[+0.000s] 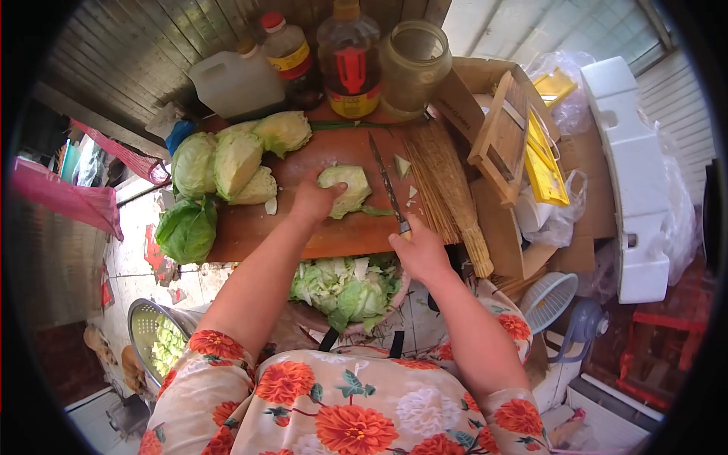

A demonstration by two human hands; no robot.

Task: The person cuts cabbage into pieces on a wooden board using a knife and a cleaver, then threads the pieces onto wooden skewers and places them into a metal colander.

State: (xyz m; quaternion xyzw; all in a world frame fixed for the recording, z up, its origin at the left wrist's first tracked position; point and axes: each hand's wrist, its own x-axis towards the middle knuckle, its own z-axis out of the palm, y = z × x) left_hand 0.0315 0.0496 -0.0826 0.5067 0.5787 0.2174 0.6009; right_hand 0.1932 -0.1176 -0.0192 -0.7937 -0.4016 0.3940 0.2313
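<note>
On the reddish-brown board, my left hand grips a cut piece of cabbage from its left side. My right hand is closed round the handle of a long knife, whose blade lies to the right of the cabbage piece and points away from me. Small cabbage scraps lie right of the blade. Several pale cabbages are grouped at the board's left, with a greener cabbage at its front left corner. Below the board edge, a basin holds cut cabbage leaves.
Behind the board stand a white jug, two bottles of dark liquid and a glass jar. A straw whisk broom lies along the right. Beyond it, a cardboard box holds wooden and yellow slicers. A metal colander sits lower left.
</note>
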